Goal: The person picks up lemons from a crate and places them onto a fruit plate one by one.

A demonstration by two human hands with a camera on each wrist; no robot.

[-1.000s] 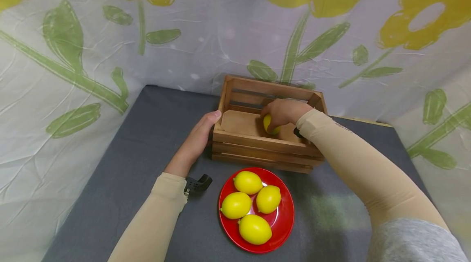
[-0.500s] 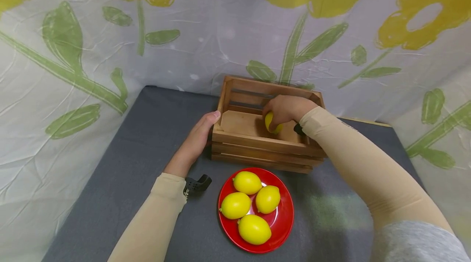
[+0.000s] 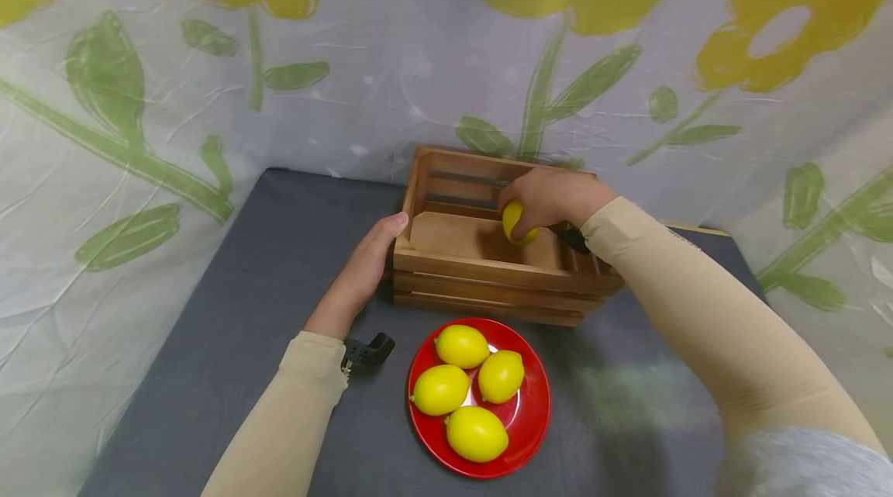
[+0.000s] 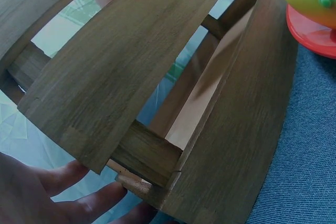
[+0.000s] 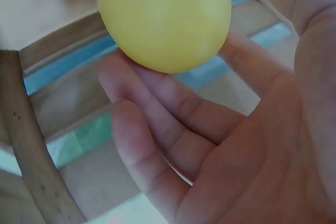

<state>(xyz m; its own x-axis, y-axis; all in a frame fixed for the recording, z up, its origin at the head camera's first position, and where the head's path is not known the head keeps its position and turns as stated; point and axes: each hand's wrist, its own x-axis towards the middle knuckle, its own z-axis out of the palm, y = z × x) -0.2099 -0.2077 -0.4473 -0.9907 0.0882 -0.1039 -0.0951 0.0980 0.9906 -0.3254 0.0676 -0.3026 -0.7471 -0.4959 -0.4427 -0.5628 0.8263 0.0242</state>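
Note:
Inside a slatted wooden crate, my right hand pinches a yellow lemon over the crate's bottom. The right wrist view shows that lemon large between thumb and fingers, with the other fingers loosely bent below it. My left hand lies along the crate's left end, its fingertips at the side and upper edge. In the left wrist view the fingers of that hand reach the crate's corner, nearly straight. A red plate in front of the crate bears several lemons.
The crate stands near the back of a dark grey table. Behind it hangs a pale cloth printed with yellow flowers and green leaves. A black wrist strap piece juts out from the left wrist, left of the plate.
My right hand has lifted the lemon slightly from the crate's bottom and shifted a little right. The left hand stays at the crate's end. The head view has turned slightly.

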